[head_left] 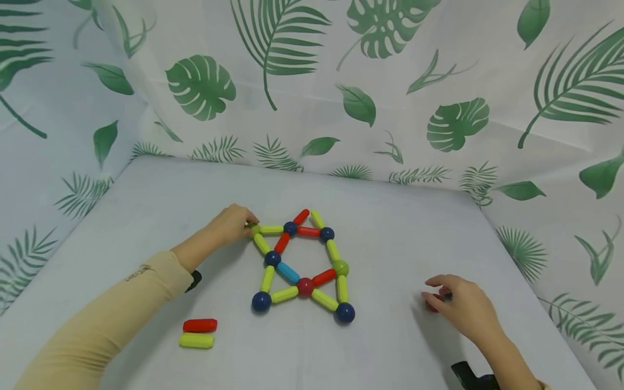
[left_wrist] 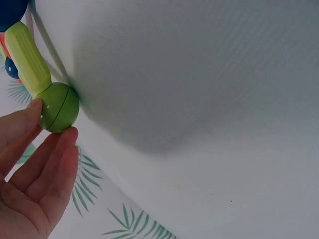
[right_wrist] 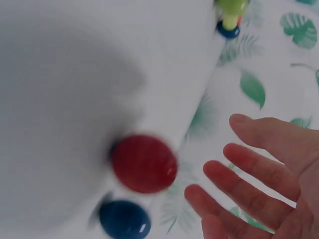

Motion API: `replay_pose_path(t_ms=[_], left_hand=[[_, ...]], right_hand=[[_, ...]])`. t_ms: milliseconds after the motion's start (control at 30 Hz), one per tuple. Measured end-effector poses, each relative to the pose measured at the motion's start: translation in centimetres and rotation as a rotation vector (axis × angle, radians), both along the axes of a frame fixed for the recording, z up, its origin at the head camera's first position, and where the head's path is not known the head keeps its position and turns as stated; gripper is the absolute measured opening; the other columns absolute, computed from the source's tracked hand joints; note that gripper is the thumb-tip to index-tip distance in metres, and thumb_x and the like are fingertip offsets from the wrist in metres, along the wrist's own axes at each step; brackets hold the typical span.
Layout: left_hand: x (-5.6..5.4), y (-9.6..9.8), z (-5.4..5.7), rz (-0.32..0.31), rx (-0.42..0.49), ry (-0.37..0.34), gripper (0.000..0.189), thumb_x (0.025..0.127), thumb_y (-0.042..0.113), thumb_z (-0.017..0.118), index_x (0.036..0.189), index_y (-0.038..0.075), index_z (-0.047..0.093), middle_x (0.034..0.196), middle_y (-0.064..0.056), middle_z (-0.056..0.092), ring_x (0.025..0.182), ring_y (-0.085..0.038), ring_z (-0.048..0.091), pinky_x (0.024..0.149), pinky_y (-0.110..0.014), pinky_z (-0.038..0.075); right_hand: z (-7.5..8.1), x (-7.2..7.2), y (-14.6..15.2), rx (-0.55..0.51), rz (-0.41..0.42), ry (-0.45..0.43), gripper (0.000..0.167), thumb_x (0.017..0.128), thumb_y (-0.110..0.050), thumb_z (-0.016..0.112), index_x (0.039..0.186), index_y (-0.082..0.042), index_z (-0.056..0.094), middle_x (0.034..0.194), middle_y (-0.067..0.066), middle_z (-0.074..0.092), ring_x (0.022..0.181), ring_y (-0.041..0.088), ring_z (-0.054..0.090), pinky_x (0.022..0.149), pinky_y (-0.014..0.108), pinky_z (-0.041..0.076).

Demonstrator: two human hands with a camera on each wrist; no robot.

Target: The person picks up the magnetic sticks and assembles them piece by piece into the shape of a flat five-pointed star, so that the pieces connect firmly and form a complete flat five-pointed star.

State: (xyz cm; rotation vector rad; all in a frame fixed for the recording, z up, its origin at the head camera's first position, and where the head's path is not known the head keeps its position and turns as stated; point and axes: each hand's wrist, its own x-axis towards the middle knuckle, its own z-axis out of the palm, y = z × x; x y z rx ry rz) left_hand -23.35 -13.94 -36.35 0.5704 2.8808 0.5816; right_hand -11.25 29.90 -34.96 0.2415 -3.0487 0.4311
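Observation:
At the far-left corner of a flat frame of coloured rods and balls point(head_left: 288, 272), my left hand point(head_left: 229, 226) holds a green ball point(left_wrist: 60, 107) between thumb and fingertips. A yellow-green rod point(left_wrist: 29, 59) joins that ball to a blue ball point(left_wrist: 11, 14). Well off to the right, my right hand point(head_left: 463, 307) hovers with spread, slightly bent fingers. Near it on the table are a red ball point(right_wrist: 144, 163) and a dark blue ball point(right_wrist: 124, 219). In the right wrist view the fingers are apart from both balls; the head view shows the red ball partly behind the fingers.
A loose red rod point(head_left: 200, 325) and a loose yellow-green rod point(head_left: 196, 340) lie side by side near the left forearm. Behind the white tabletop point(head_left: 390, 233) hangs a leaf-patterned cloth point(head_left: 302, 108), which also rises at both sides.

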Motion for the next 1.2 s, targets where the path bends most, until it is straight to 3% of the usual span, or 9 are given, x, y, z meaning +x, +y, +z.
replay_pose_path(t_ms=[167,300,433,667,900,1200], left_hand=[[0.1,-0.1,-0.2,-0.003,-0.002,0.022,0.030,0.086,0.009,0.062,0.114,-0.003,0.061,0.112,-0.019,0.061,0.103,-0.030,0.057,0.084,-0.039,0.048],[0.1,0.1,-0.1,0.013,0.007,0.031,0.029,0.086,0.009,0.062,0.113,-0.001,0.062,0.113,-0.018,0.061,0.106,-0.031,0.055,0.086,-0.040,0.046],[-0.1,0.3,-0.1,0.025,0.045,0.025,0.026,0.085,0.006,0.063,0.110,-0.003,0.064,0.106,-0.016,0.064,0.099,-0.028,0.058,0.083,-0.038,0.048],[0.0,0.6,-0.3,0.053,0.084,0.007,0.021,0.085,0.004,0.063,0.103,-0.006,0.066,0.099,-0.016,0.066,0.094,-0.027,0.060,0.081,-0.035,0.049],[0.1,0.5,-0.7,0.080,0.096,0.016,0.020,0.084,0.004,0.063,0.102,-0.005,0.066,0.099,-0.016,0.066,0.094,-0.027,0.060,0.082,-0.036,0.049],[0.0,0.4,-1.1,0.069,0.130,0.043,0.020,0.083,0.003,0.064,0.101,-0.005,0.066,0.097,-0.016,0.066,0.092,-0.027,0.060,0.081,-0.036,0.049]], right_hand=[[0.1,0.3,1.8,0.036,-0.069,-0.080,0.036,0.075,-0.029,0.074,0.099,-0.003,0.067,0.093,0.017,0.065,0.080,0.032,0.062,0.054,0.041,0.048],[-0.2,0.3,2.6,0.012,-0.091,-0.151,0.043,0.073,-0.030,0.075,0.099,0.002,0.066,0.089,0.018,0.065,0.075,0.028,0.061,0.055,0.037,0.049],[-0.8,0.0,2.7,-0.045,-0.085,-0.192,0.041,0.071,-0.023,0.077,0.097,0.005,0.064,0.084,0.014,0.065,0.071,0.024,0.062,0.055,0.032,0.050],[-1.1,-1.1,1.8,-0.083,-0.032,-0.186,0.029,0.069,-0.011,0.077,0.089,0.004,0.063,0.079,0.009,0.063,0.070,0.021,0.059,0.057,0.032,0.049],[-0.7,-4.5,-1.0,-0.156,0.047,-0.194,0.027,0.071,-0.011,0.076,0.090,0.002,0.061,0.083,0.010,0.062,0.073,0.021,0.060,0.057,0.031,0.051],[0.0,-10.6,-5.7,-0.231,0.120,-0.193,0.029,0.076,-0.020,0.074,0.092,0.000,0.062,0.088,0.012,0.063,0.080,0.024,0.061,0.063,0.031,0.052]])
